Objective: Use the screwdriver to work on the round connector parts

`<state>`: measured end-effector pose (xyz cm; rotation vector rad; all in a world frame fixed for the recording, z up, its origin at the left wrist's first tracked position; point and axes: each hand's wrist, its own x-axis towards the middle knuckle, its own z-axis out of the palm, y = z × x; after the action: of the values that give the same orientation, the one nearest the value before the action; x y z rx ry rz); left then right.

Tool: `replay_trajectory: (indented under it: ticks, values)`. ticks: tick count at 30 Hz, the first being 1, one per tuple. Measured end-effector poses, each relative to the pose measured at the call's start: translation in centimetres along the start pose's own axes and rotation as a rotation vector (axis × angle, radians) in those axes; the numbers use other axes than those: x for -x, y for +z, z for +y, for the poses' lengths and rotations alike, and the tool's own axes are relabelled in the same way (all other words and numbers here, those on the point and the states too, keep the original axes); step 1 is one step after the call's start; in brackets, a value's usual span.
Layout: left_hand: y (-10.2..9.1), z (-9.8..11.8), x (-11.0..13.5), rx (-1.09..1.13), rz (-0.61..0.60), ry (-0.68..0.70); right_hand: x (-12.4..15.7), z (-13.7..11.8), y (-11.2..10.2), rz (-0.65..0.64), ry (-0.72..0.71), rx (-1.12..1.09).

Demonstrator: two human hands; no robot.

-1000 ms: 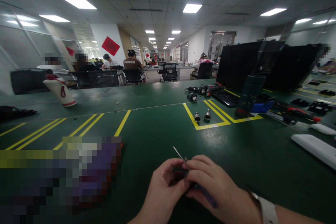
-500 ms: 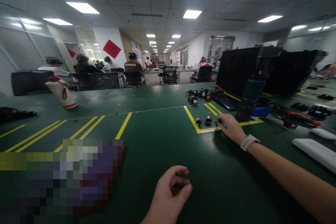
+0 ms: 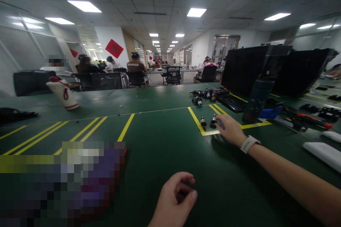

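Curling loosely over the green table [image 3: 151, 138], the left hand [image 3: 173, 198] has thumb and fingertips apart; the right hand [image 3: 230, 130] is at the rightmost metal fitting [image 3: 213, 121] within yellow tape [image 3: 195, 121], its grip impossible to tell

Reads "PUMPKIN" in pale, slightly blurred capitals across the back of a brown shirt [image 3: 136, 66], but proves too indistinct to decipher on the red diamond-shaped sign [image 3: 114, 48] hung on the white pillar [image 3: 102, 38].
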<state>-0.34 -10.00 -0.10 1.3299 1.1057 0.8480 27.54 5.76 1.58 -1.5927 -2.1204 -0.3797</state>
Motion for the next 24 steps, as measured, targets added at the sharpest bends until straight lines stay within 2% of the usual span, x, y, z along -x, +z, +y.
replay_trajectory:
  ticks: [4, 7, 12, 16, 20, 23, 24]
  values:
    - [0.0, -0.1, 0.1, -0.014, 0.003, 0.002, -2.6, -3.7, 1.5, -0.101, -0.014, 0.051]
    - [-0.1, -0.2, 0.2, -0.021, 0.005, 0.021, -3.7, -5.4, 2.8, -0.174, 0.004, 0.07]
    - [0.1, 0.0, 0.2, -0.076, -0.002, 0.052, -3.1, -6.9, 2.9, -0.225, -0.035, 0.027]
    - [0.4, 0.6, 0.3, -0.192, 0.036, 0.126, 0.1, -9.4, 0.8, -0.244, -0.149, -0.079]
    - [0.4, 1.3, 0.9, -0.414, 0.141, 0.254, 5.2, -13.0, -1.8, -0.307, -0.3, -0.227]
    - [0.0, 1.5, 1.4, -0.583, 0.165, 0.34, 8.9, -15.2, -3.4, -0.391, -0.399, -0.491]
    - [-0.1, 1.5, 1.6, -0.637, 0.155, 0.372, 9.8, -15.7, -3.8, -0.401, -0.381, -0.555]
